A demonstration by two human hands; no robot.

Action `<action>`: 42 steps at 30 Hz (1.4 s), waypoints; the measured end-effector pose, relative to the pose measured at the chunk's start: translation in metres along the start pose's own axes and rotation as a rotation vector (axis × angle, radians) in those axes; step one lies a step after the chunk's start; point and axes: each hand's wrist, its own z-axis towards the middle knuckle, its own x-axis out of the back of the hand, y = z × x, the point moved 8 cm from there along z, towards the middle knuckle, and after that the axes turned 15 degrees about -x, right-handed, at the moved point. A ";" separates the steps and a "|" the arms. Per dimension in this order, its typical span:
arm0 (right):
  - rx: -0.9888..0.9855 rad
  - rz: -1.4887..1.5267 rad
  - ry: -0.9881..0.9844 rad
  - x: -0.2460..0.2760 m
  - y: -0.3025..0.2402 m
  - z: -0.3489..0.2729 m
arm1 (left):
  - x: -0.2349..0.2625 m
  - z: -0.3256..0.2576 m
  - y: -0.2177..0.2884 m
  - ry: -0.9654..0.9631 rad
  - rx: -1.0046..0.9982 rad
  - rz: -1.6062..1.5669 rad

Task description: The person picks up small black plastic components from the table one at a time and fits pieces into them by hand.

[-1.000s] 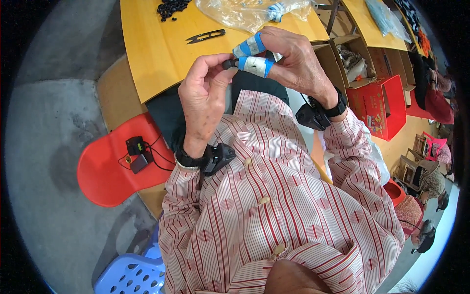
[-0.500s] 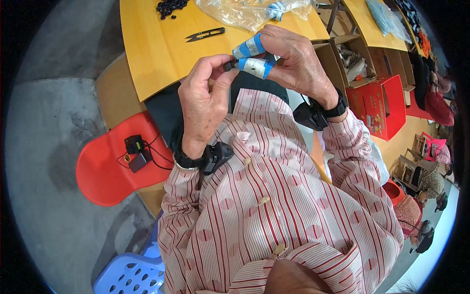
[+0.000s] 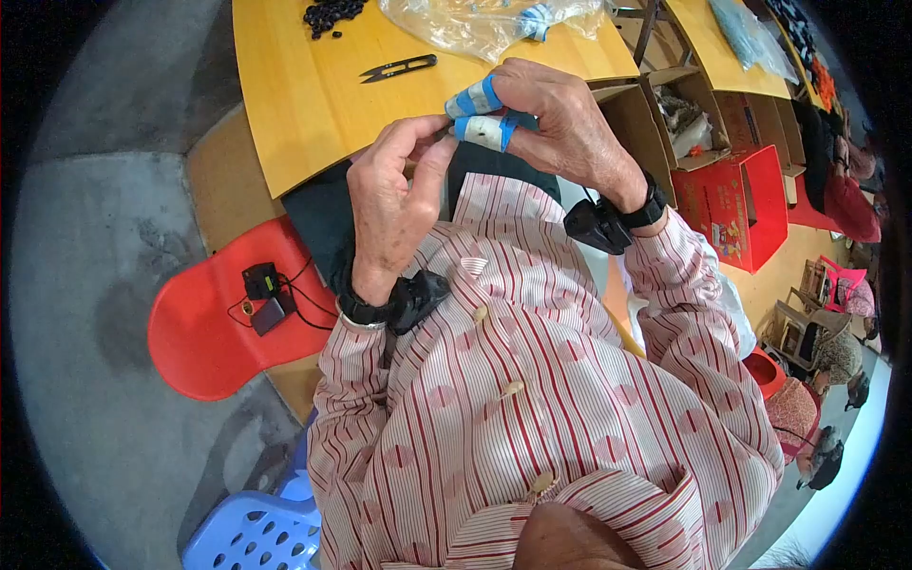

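My left hand (image 3: 394, 195) and my right hand (image 3: 562, 122) meet fingertip to fingertip over the table's near edge. The left thumb and forefinger pinch a small black piece (image 3: 449, 131), of which only a dark sliver shows. My right thumb and forefinger, both wrapped in blue-and-white tape, press together at the same spot. Whatever lies between the right fingertips is hidden. Beyond the hands, black thread snips (image 3: 399, 68) lie on the yellow table (image 3: 294, 104). A heap of small black parts (image 3: 332, 11) sits at the far edge.
A clear plastic bag (image 3: 446, 24) with a blue-and-white bundle (image 3: 537, 21) lies on the table. To the right stand cardboard boxes (image 3: 632, 123) and a red box (image 3: 727, 209). A red stool (image 3: 209, 313) at left carries small black devices (image 3: 271, 299). Other people sit far right.
My right hand has shifted slightly left and down, its taped fingertips now closer to the left ones. The black piece, plainer before, is mostly covered.
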 end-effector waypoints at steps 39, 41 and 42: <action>0.039 -0.016 0.031 0.008 0.002 -0.004 | -0.015 -0.005 -0.018 0.080 0.373 -0.622; -0.121 0.150 0.014 0.006 0.022 -0.003 | -0.011 -0.003 -0.015 0.098 0.322 -0.488; -0.217 0.247 -0.003 0.004 0.028 -0.003 | -0.012 -0.003 -0.013 0.094 0.322 -0.489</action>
